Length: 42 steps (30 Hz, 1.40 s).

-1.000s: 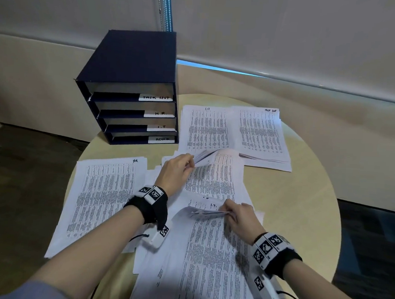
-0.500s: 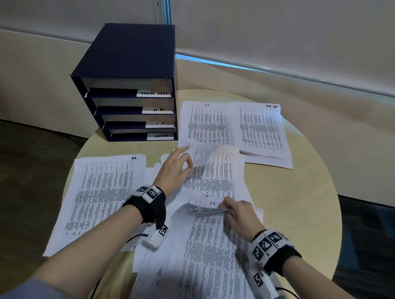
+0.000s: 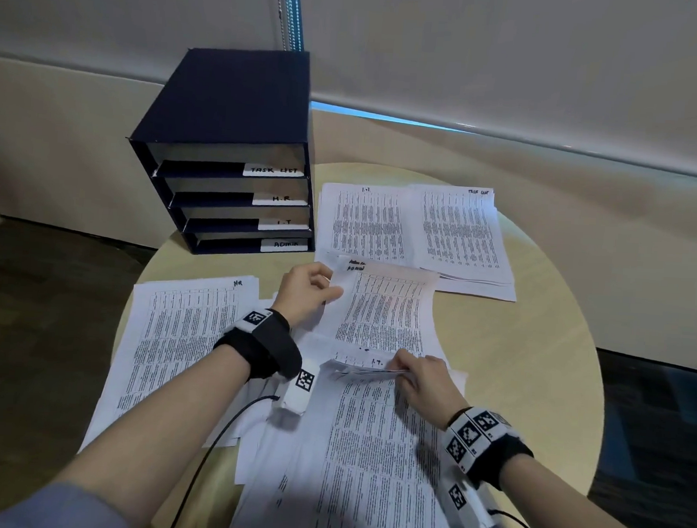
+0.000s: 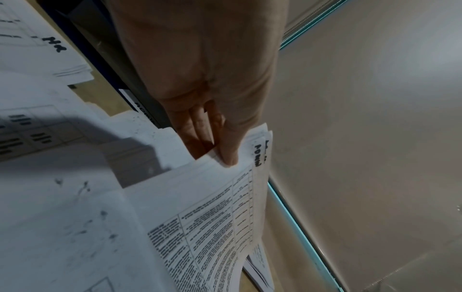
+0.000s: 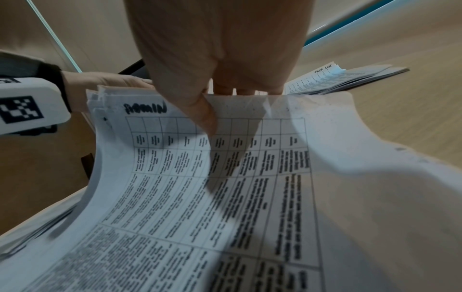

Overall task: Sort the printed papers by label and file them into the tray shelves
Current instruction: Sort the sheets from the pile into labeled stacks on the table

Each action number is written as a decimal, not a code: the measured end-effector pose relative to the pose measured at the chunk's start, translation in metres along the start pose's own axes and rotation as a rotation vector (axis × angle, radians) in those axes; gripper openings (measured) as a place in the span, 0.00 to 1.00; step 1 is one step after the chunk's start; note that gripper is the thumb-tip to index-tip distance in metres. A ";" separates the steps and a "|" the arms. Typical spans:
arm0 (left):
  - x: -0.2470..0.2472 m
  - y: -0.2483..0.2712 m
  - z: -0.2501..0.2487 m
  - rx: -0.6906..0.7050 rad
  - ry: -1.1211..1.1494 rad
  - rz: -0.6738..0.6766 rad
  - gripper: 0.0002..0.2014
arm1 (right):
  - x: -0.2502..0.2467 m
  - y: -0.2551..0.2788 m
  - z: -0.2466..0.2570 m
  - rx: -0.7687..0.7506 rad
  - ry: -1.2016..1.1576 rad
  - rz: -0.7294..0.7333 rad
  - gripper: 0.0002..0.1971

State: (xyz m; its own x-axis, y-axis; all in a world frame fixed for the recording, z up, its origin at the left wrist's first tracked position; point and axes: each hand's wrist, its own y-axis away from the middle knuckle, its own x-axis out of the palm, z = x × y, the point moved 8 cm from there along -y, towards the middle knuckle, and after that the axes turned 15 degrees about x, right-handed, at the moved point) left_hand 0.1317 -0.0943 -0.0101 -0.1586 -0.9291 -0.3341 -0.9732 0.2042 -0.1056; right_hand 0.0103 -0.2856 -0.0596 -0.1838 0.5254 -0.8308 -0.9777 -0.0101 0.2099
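Holding: left hand (image 3: 304, 291) pinches the top-left corner of the ADMIN sheets (image 3: 385, 307), lifted and curved over the middle of the round table (image 3: 537, 357).
Right hand (image 3: 423, 380): fingers clamped on the folded-up edges of the near pile (image 3: 367, 461).
Around: HR pile (image 3: 179, 335) left; I.T pile (image 3: 361, 223) and task list pile (image 3: 461, 230) behind.
Tray shelves (image 3: 231, 150): far left, apart from the sheets.

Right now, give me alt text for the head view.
Left hand pinches a sheet marked ADMIN while the right hand pinches folded pages. Sorted piles lie on a round table beside a dark four-shelf tray.
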 end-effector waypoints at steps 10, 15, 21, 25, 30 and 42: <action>0.019 -0.002 0.002 -0.040 0.206 0.114 0.19 | 0.003 -0.002 -0.002 0.004 0.006 0.017 0.07; 0.022 0.000 0.005 -0.088 0.232 0.119 0.15 | 0.001 -0.001 -0.001 0.008 -0.001 0.008 0.07; 0.024 -0.002 0.005 -0.036 0.141 0.093 0.16 | 0.004 -0.003 -0.002 0.014 0.012 0.014 0.07; 0.031 -0.002 0.004 -0.054 0.158 0.099 0.10 | 0.004 -0.003 -0.002 0.015 0.006 0.018 0.07; 0.035 -0.005 0.004 -0.032 0.107 0.067 0.13 | 0.002 -0.003 -0.001 0.009 -0.003 0.013 0.08; 0.030 0.004 -0.004 0.013 -0.112 0.072 0.07 | -0.008 0.003 0.003 0.031 -0.059 0.005 0.07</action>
State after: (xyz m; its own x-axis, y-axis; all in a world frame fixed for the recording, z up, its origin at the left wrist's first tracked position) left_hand 0.1225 -0.1222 -0.0164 -0.2078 -0.8716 -0.4439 -0.9576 0.2739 -0.0895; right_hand 0.0089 -0.2871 -0.0507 -0.1815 0.5744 -0.7982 -0.9730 0.0130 0.2306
